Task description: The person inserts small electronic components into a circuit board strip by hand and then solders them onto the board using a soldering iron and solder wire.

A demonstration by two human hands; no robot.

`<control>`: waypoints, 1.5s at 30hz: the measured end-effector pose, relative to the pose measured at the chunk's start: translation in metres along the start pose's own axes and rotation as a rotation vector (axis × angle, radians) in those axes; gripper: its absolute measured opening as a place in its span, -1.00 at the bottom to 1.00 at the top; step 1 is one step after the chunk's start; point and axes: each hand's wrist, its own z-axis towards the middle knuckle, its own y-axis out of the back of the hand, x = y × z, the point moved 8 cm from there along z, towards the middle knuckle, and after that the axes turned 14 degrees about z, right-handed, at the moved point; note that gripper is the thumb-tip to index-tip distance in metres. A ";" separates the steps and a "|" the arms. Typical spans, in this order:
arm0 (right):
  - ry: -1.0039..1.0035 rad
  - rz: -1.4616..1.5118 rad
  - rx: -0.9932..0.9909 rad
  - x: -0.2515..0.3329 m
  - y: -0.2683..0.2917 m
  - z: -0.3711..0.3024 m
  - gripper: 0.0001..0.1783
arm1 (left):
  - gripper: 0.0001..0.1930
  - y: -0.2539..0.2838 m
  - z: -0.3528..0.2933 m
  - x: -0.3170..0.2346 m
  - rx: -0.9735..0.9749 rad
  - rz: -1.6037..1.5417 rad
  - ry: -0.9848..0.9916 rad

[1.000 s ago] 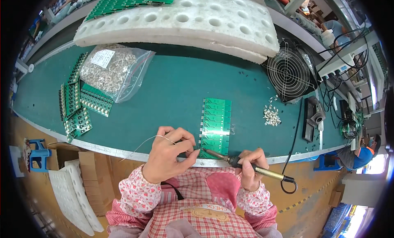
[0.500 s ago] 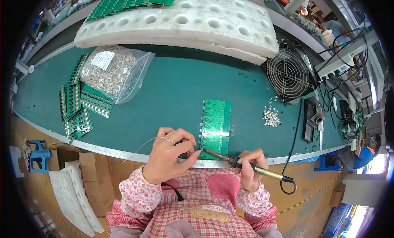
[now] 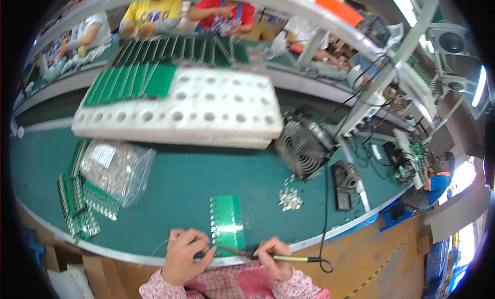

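A green circuit board panel (image 3: 227,216) lies flat near the bench's front edge, with a row of small metal parts along its left side. My right hand (image 3: 274,260) is closed around a soldering iron (image 3: 299,259), whose tip points left at the panel's lower left corner. Pinched in my left hand (image 3: 185,255) is a thin solder wire (image 3: 154,251) that trails off to the left. The left fingertips are beside the iron's tip. Whether wire and tip touch is too blurred to tell.
Small metal parts (image 3: 290,200) lie heaped right of the panel, near a fan (image 3: 301,150) and an iron stand (image 3: 344,185). On the left are a bag of parts (image 3: 111,170) and stacked boards (image 3: 75,201). White foam (image 3: 178,129) carrying boards (image 3: 131,82) spans the back.
The view has tilted up and swung right, so the bench appears lower and further left, and people across it show. Both hands keep their hold by the panel's lower left corner.
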 end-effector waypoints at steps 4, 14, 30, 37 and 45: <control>0.021 -0.038 -0.034 0.004 0.001 0.000 -0.94 | -0.81 -0.002 -0.002 0.002 -0.037 -0.007 0.009; 0.036 -0.039 -0.060 0.005 -0.003 -0.003 -0.93 | -0.88 0.009 -0.011 0.006 -0.074 -0.082 0.074; 0.095 0.145 -0.075 0.009 0.010 0.001 -0.86 | -0.90 0.003 -0.006 0.006 0.022 -0.129 0.007; 0.071 0.117 -0.077 0.006 0.005 -0.006 -0.85 | -0.89 -0.002 -0.014 0.002 0.047 -0.101 -0.034; 0.072 0.116 -0.057 0.006 0.005 -0.006 -0.86 | -0.84 0.003 -0.010 -0.002 0.031 -0.119 -0.051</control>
